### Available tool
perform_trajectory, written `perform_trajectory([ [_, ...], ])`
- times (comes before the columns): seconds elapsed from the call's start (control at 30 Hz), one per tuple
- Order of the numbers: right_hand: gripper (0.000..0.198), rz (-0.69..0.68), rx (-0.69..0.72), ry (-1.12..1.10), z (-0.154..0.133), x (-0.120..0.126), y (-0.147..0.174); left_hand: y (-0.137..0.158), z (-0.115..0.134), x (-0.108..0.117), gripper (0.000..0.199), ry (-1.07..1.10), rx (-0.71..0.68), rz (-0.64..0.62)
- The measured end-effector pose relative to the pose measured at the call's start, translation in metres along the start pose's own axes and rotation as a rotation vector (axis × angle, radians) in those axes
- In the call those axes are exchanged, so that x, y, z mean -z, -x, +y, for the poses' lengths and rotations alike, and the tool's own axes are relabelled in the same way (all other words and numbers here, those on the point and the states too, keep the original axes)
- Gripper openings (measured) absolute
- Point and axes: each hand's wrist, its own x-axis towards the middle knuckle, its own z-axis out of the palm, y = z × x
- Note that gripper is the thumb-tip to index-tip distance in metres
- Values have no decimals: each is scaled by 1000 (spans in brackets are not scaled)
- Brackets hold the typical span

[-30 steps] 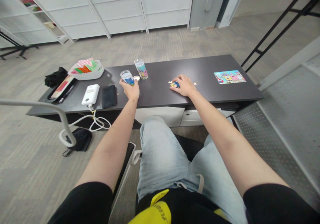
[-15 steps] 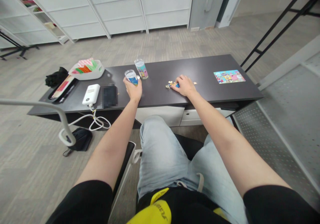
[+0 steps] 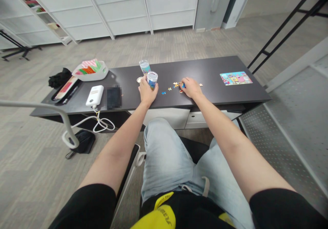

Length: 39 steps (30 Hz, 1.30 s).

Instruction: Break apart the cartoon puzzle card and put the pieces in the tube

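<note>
Left hand (image 3: 148, 93): fingers clamped around clear blue-printed cylindrical container (image 3: 152, 78), apparently steadying it | Right hand (image 3: 191, 87): fingers curled over small multicoloured jigsaw pieces (image 3: 176, 84), apparently confining them; closure cannot be determined | Stray pieces (image 3: 164, 92): dark-grey tabletop (image 3: 212, 70), left of right fingers

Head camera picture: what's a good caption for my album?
Left hand holding a jar, right hand at puzzle pieces on a table.

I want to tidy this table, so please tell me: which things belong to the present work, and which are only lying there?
In use:
jar in left hand
puzzle pieces at right hand
probably picture, second jar, lid

Apparently lying about:
basket
power bank
cable
</note>
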Motion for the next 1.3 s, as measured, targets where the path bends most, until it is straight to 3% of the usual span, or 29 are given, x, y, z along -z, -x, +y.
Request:
perform_trajectory([
  [0.33, 9, 139, -112, -347, 14, 0, -10, 9, 22, -8, 75, -132, -239, -161],
  [0.5, 28, 294, -187, -620, 8, 3, -21, 10, 24, -6, 77, -169, -267, -169],
  [0.7, 61, 395, -275, -1007, -47, 1, -57, 11, 22, -5, 80, -214, -292, -178],
  [0.83, 67, 309, -401, -1500, -83, 7, -76, 10, 19, -7, 81, -245, -284, -171],
  [1.03, 59, 231, -470, -1809, -93, 18, -87, 12, 20, -6, 78, -270, -270, -164],
  [1.3, 57, 148, -495, -1743, -104, 14, -95, 14, 22, -5, 78, -271, -254, -150],
])
